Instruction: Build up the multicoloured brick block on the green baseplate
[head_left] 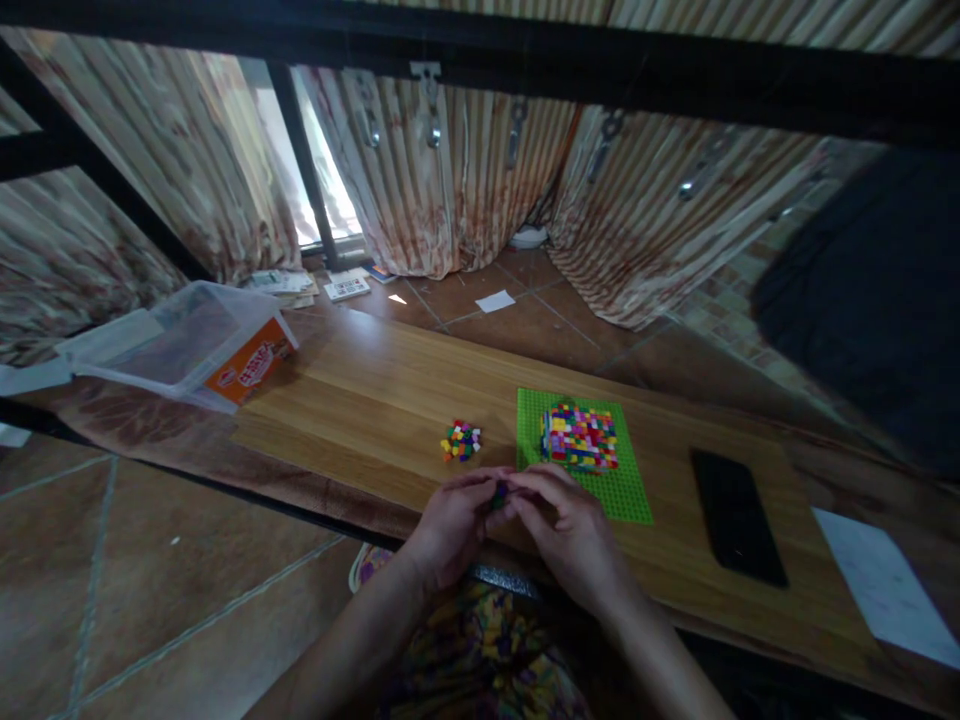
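Observation:
My left hand (454, 522) and my right hand (571, 530) meet over the near edge of the wooden board. Between their fingertips are small dark toy bricks (500, 493), purple and green as far as I can make out. Both hands have their fingers pinched together there. Just beyond my right hand lies a green baseplate (634, 490), bearing a raised block of many-coloured bricks (581, 435). A small heap of loose bricks (460, 440) sits beyond my left hand.
The wooden board (360, 390) stretches across in front of me. A black phone (739, 515) lies on its right part, near a white sheet (885, 580). At the far left stands a clear plastic bin (187, 340) with an orange label. Curtains (450, 180) hang behind.

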